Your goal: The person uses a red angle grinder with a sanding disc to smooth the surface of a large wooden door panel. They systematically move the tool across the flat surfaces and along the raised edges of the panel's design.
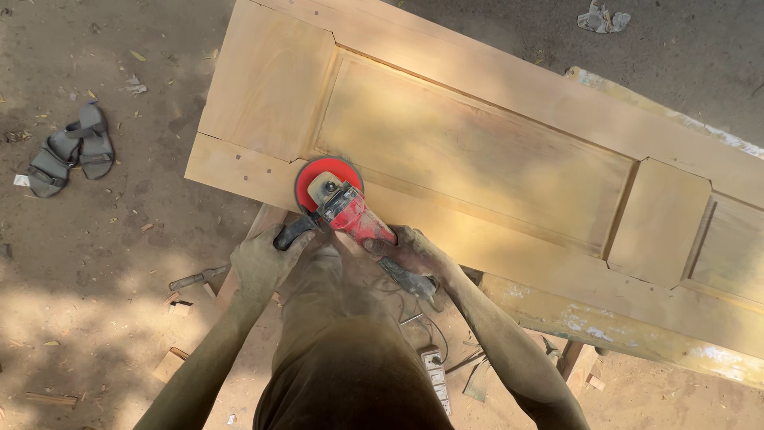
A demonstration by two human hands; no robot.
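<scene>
My wooden door (493, 151) lies flat on a paint-flecked bench (605, 330); the red sander (338, 203) sits on its near edge; sandals (72, 149) lie on the dirt floor (95, 263).

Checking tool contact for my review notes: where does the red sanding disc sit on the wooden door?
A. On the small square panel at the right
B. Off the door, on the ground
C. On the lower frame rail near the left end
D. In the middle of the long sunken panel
C: the red sanding disc rests on the door at its lower rail near the left end, just below the long panel's corner, with the left hand and right hand gripping the sander.
</scene>
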